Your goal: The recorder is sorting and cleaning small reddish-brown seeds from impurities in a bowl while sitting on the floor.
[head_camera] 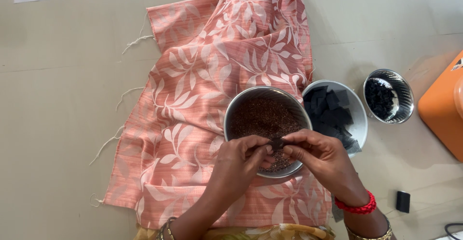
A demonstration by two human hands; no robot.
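Both hands meet over the near rim of the steel bowl of brown seeds (266, 119), the left hand (239, 160) and right hand (320, 154) closing off approach from the near side. Right of that bowl, touching it, stands a white bowl of dark squares (359, 117); just beyond, a small steel bowl of dark bits (402, 95), then an orange box (441, 110) at the right edge. Passage between these is narrow. A small black block (402, 201) lies near the right wrist. Left of the patterned pink cloth (193, 114), the tabletop (58, 100) offers wide open room, crossed only by loose threads.
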